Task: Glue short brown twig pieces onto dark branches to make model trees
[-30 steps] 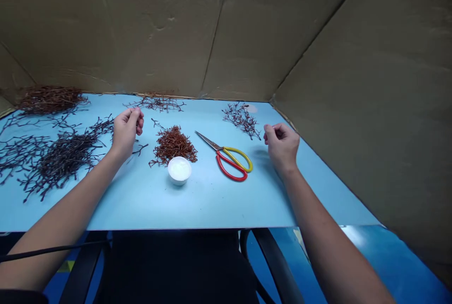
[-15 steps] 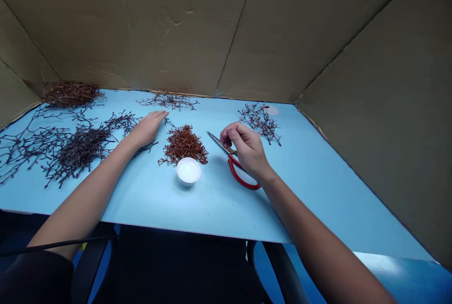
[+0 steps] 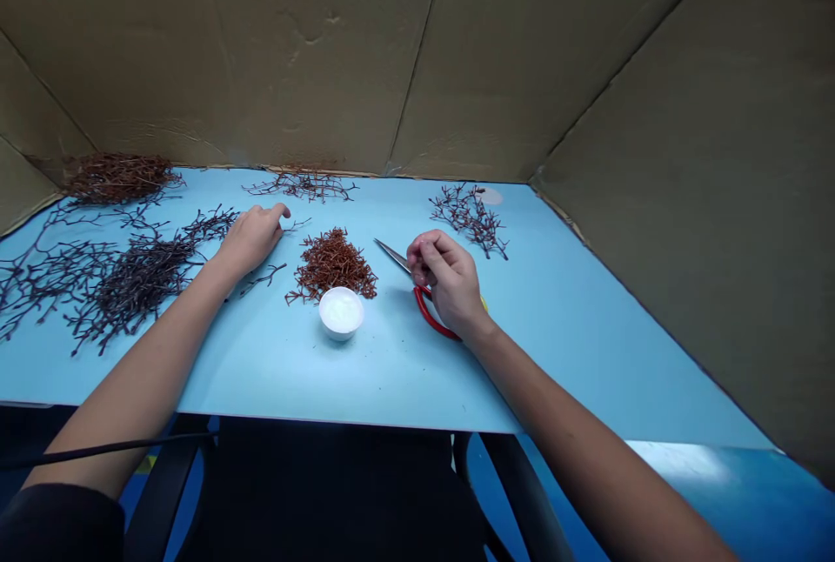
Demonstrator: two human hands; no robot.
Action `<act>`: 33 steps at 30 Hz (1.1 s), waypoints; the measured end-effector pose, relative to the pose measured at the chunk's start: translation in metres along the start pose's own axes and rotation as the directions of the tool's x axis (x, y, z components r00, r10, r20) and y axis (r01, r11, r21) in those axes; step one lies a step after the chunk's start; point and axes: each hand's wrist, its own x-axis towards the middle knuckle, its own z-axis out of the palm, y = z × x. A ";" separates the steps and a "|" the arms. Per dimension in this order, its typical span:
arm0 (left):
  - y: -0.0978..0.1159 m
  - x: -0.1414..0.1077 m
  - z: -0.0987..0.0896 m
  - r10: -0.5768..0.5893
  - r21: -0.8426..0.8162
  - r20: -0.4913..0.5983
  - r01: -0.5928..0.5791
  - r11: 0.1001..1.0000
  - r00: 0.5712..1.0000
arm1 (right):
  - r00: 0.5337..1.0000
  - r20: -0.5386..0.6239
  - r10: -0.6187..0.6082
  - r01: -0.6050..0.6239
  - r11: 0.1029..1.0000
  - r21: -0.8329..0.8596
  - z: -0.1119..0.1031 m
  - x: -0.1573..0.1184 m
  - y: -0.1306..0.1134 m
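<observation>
My left hand [image 3: 253, 237] is at the left of the table, fingers curled closed around one end of a thin dark branched twig [image 3: 298, 224]. Another dark twig [image 3: 264, 277] lies just below that hand. My right hand [image 3: 449, 277] is closed in a pinch above red-handled scissors [image 3: 425, 311], partly covering them; anything between its fingertips is too small to make out. The scissors' blades [image 3: 390, 252] point up and left. Between the hands lies a heap of short reddish-brown twig pieces [image 3: 334, 262], with a small white bowl [image 3: 341, 312] of whitish contents in front.
A pile of dark branched twigs [image 3: 134, 279] spreads over the table's left side. Reddish twigs [image 3: 121, 177] are heaped in the back left corner, with a few more [image 3: 303, 184] at the back. Further twigs [image 3: 470, 218] lie back right beside a pale disc [image 3: 489, 196]. Cardboard walls [image 3: 306, 66] enclose the table.
The camera view has shifted slightly. My left hand has drawn a little to the left, and more of the thin twig shows beyond its fingers. My right hand stays pinched over the scissors.
</observation>
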 end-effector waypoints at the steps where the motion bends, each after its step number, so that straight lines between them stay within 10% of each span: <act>1: 0.000 -0.002 -0.003 -0.014 -0.006 -0.020 0.014 1.000 1.000 | 1.000 0.010 0.006 -0.006 1.000 0.003 0.001 -0.001 0.000; 5: 0.005 -0.009 -0.012 -0.096 -0.300 -0.169 0.041 0.953 0.981 | 0.998 0.046 0.031 -0.029 0.998 -0.047 0.003 -0.006 0.001; 10: 0.034 -0.020 -0.014 -0.049 -0.794 -0.178 -0.114 0.597 0.983 | 0.999 0.033 0.013 -0.014 0.999 0.042 0.004 -0.009 0.001; 19: 0.083 -0.044 -0.018 0.116 -0.803 -0.108 -0.155 0.575 0.987 | 0.982 0.190 0.014 -0.015 1.000 0.006 0.003 -0.014 -0.001; 33: 0.090 -0.049 -0.020 0.282 -0.834 0.082 -0.089 0.545 0.956 | 0.930 0.367 0.033 0.101 0.934 -0.341 0.005 -0.022 -0.009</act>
